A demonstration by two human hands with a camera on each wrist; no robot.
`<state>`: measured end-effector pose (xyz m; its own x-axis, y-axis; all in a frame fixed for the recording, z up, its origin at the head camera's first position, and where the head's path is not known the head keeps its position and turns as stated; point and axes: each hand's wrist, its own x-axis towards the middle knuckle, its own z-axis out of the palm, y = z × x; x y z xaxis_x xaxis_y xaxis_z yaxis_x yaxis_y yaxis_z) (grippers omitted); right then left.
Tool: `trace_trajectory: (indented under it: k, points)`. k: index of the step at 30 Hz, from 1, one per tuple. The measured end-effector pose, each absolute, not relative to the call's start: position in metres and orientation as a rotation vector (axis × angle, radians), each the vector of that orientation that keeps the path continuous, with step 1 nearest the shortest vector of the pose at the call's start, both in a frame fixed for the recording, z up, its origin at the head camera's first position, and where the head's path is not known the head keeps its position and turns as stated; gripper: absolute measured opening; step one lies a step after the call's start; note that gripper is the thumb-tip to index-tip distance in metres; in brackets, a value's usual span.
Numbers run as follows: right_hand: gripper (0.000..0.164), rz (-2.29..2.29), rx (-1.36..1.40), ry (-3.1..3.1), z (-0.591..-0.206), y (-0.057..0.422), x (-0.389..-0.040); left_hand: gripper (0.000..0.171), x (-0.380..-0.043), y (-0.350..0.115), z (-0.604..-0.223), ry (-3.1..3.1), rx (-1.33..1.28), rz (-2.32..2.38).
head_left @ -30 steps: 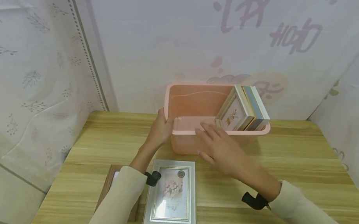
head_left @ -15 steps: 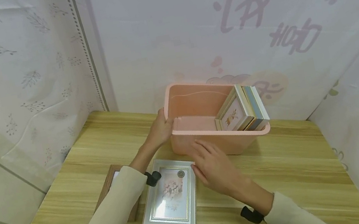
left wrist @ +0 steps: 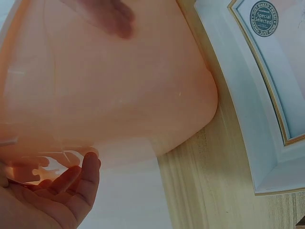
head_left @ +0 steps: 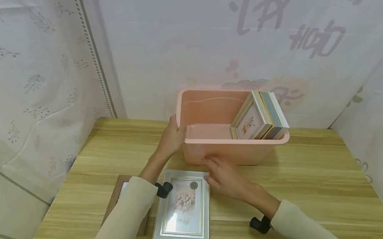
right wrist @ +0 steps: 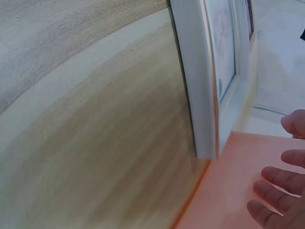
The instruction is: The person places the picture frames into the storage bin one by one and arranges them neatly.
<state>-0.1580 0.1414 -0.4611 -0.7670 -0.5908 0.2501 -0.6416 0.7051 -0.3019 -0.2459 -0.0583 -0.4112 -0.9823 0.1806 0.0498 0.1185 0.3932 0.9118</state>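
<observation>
A pink plastic bin stands on the table with several picture frames upright at its right end. My left hand grips the bin's left end at the rim; in the left wrist view its fingers curl at the rim. A silver picture frame with a flower print lies face up in front of the bin. My right hand is beside that frame's far right corner, close to the bin's front wall. In the right wrist view its fingers are spread and hold nothing.
A brown wooden picture frame lies left of the silver one, partly under the left forearm. The wood-grain table extends to the right. Printed cloth hangs behind and at both sides.
My right hand has moved down and slightly left, from the bin's front rim to beside the silver frame's corner. My left hand and the bin have stayed in place.
</observation>
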Motion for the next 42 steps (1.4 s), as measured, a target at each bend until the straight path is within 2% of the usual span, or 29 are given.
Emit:
trace_trajectory:
  k: [13,26,29,38,42]
  points:
    - [0.063,0.620,0.961,-3.012,-0.493,0.130,-0.167,0.053,-0.247,-0.057,-0.411,2.570,0.283,1.703]
    - [0.063,0.363,1.045,-3.014,-0.500,0.117,-0.171,0.052,-0.246,-0.057,-0.409,2.596,0.265,1.683]
    - [0.060,0.354,1.022,-3.016,-0.501,0.115,-0.172,0.052,-0.246,-0.057,-0.408,2.593,0.262,1.676]
    - [0.038,0.365,0.979,-2.948,-0.507,0.118,-0.174,0.051,-0.247,-0.057,-0.409,2.596,0.249,1.662]
    - [0.036,0.350,0.989,-2.948,-0.508,0.121,-0.175,0.051,-0.247,-0.058,-0.410,2.587,0.256,1.666]
